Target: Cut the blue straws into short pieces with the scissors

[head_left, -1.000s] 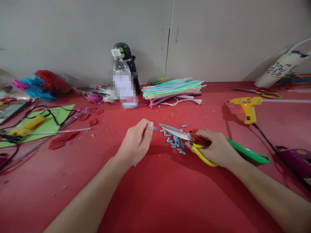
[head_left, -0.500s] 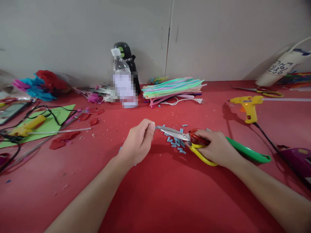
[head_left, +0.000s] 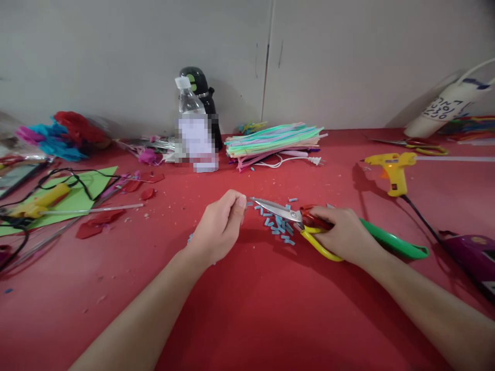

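My left hand [head_left: 222, 224] is closed in a pinch, thumb against the curled forefinger. A thin blue strip [head_left: 249, 204] shows just at its fingertips; the rest is hidden in the fist. Scissors [head_left: 276, 208] with one red and one yellow handle loop are gripped in my right hand [head_left: 346, 234]. Their blades look nearly closed and point left, with the tip a short gap from my left fingertips. Beneath and beside the blades lie several short cut blue pieces [head_left: 279, 225] in a loose pile on the red table [head_left: 247, 309].
A green-handled tool [head_left: 398, 242] lies by my right wrist. Beyond it are a yellow glue gun [head_left: 396, 172] and another pair of scissors [head_left: 421, 148]. Pastel pipe cleaners [head_left: 274, 141], a clear bottle [head_left: 195, 129] and a black flask [head_left: 211, 105] stand behind. Left is a second glue gun [head_left: 46, 200].
The scissor tip has come slightly away from my left fingertips, and the blades look a little more closed. Both hands stay in nearly the same place; the view has shifted slightly.
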### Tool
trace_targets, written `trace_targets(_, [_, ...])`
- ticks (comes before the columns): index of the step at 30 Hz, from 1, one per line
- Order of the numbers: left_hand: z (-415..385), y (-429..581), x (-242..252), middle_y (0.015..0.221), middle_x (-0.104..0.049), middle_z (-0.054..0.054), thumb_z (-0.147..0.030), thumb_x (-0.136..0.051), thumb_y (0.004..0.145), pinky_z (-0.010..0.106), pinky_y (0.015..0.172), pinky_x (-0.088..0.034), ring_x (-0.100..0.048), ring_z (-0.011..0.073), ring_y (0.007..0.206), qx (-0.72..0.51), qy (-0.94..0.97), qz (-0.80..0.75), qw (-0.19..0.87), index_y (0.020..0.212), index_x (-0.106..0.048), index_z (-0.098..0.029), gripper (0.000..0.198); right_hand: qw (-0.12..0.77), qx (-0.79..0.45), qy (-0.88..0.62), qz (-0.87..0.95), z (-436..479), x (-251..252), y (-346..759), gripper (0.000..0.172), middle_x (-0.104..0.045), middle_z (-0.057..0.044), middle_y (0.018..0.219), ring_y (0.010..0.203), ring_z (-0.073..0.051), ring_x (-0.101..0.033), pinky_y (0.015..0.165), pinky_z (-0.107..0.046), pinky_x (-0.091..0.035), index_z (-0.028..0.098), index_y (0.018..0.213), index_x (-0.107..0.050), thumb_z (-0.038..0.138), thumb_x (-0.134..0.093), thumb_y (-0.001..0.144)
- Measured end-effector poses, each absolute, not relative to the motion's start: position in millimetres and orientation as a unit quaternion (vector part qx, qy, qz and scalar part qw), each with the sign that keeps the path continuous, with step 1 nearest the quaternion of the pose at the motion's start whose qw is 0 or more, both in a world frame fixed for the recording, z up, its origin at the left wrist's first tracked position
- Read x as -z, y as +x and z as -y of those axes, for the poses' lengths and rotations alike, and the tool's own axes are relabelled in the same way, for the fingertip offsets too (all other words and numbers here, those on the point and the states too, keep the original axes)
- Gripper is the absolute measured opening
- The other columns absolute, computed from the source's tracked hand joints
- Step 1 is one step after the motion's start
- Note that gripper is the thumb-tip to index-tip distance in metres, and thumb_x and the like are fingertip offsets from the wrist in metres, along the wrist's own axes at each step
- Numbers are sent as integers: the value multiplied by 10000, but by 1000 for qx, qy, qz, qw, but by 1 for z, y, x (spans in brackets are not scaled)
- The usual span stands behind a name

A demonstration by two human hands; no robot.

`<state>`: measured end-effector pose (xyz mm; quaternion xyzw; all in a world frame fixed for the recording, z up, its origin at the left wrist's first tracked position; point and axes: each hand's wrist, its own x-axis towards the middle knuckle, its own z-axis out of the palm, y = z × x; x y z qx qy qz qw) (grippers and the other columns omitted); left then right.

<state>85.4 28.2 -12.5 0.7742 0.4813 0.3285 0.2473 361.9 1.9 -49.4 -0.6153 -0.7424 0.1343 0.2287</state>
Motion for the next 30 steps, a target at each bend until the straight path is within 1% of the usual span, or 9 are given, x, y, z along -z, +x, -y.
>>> trace_targets(3, [-29,85,13,677,-527,-27,-377,-311,1058,248,563,-351,-448,105,568,-332,775,-477,247,823,-451,-204,324,250,-146,-609,738,-2,51,363,308,-402,52,574,566,-110,-297,507,-237,-278,212,654,-469,412,-676,763])
trace_targets(5, [-30,85,13,684,-526,-27,-376,-306,1060,244,565,-360,-439,102,566,-336,777,-471,248,820,-442,-204,325,252,-153,-605,740,-1,51,363,296,-396,55,581,566,-110,-296,505,-236,-279,214,668,-472,402,-682,760])
trace_targets(12, [-30,84,14,710,-519,-23,-361,-316,1059,243,573,-356,-430,103,589,-336,778,-475,235,831,-436,-204,302,224,-135,-598,758,-1,47,362,232,-427,50,566,549,-111,-332,535,-243,-315,215,677,-529,386,-653,774])
trace_targets(21, [-30,84,13,669,-482,-38,-351,-344,1051,244,563,-336,-413,102,563,-325,785,-477,225,829,-442,-206,283,216,-154,-601,754,-2,42,361,173,-488,43,561,545,-118,-396,564,-259,-331,217,692,-558,370,-604,760])
trace_targets(30, [-29,85,12,659,-494,-35,-362,-341,1049,241,555,-340,-412,102,543,-326,776,-488,231,821,-455,-204,300,210,-154,-603,754,-2,41,360,161,-483,43,566,553,-116,-382,570,-264,-317,210,687,-540,349,-592,748])
